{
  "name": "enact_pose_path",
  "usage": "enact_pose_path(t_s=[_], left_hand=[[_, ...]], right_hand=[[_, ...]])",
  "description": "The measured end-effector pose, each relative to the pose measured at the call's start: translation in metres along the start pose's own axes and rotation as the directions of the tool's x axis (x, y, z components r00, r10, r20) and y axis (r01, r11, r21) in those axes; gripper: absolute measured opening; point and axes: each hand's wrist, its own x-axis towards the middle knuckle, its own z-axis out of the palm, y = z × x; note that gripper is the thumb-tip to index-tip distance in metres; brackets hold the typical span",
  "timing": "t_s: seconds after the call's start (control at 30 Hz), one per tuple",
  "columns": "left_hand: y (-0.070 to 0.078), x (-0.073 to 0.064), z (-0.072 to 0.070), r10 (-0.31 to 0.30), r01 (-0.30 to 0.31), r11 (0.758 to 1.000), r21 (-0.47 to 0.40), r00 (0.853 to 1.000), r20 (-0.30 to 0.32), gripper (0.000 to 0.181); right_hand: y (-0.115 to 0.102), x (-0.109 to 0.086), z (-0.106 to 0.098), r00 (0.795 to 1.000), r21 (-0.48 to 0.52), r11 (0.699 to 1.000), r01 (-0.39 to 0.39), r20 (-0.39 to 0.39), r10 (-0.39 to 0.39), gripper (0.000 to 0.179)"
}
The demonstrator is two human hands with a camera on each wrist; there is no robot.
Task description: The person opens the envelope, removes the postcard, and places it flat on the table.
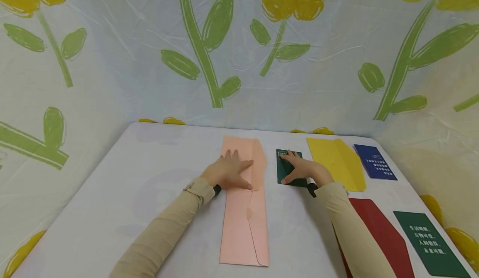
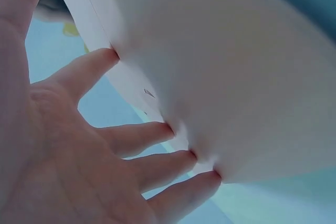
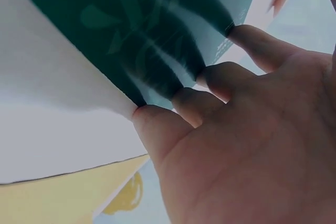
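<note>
Two pink envelopes lie end to end at the middle of the table: a far one point(image 1: 245, 144) with its flap opened out to the right, and a near one point(image 1: 239, 232) with its flap folded over. My left hand point(image 1: 231, 170) is spread over the far envelope. In the left wrist view, its fingertips touch the paper point(image 2: 236, 87). To the right, my right hand point(image 1: 304, 170) reaches over a dark green card point(image 1: 283, 168) lying flat. Its spread fingertips rest on the card along one end in the right wrist view, leaving most of the printed face point(image 3: 79, 14) uncovered.
Right of the green card lies a yellow envelope point(image 1: 333, 161), flap opened, with a blue printed card point(image 1: 374, 161) beyond it. A red envelope point(image 1: 385, 236) is partly under my right sleeve, beside another green card point(image 1: 430, 244). Flower-patterned cloth point(image 1: 131, 70) hangs behind the white table point(image 1: 149, 165).
</note>
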Motion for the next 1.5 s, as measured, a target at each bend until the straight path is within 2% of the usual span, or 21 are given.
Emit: enact_pose_path(t_s=[0.27, 0.5, 0.8, 1.0, 1.5], left_hand=[[-0.016, 0.004, -0.003, 0.007, -0.007, 1.000, -0.028, 1.000, -0.008, 0.086], [-0.030, 0.000, -0.007, 0.011, -0.012, 0.998, -0.058, 1.000, -0.026, 0.087], [-0.066, 0.001, -0.009, 0.031, -0.029, 0.991, -0.131, 0.999, 0.014, 0.088], [-0.086, -0.007, -0.014, 0.017, -0.010, 0.988, -0.153, 0.999, 0.044, 0.089], [-0.123, -0.034, -0.017, -0.002, 0.011, 0.976, -0.219, 0.999, 0.041, 0.089]], right_hand=[[-0.003, 0.009, -0.004, 1.000, -0.001, 1.000, -0.026, 0.013, 0.026, 0.098], [-0.005, 0.021, -0.006, 0.998, -0.015, 0.998, -0.069, 0.012, 0.069, 0.098], [-0.017, 0.035, -0.009, 0.994, -0.069, 0.992, -0.105, 0.015, 0.106, 0.099], [-0.026, 0.044, -0.010, 0.994, -0.111, 0.988, -0.110, 0.013, 0.112, 0.099], [-0.048, 0.061, -0.009, 0.992, -0.119, 0.985, -0.126, 0.010, 0.128, 0.097]])
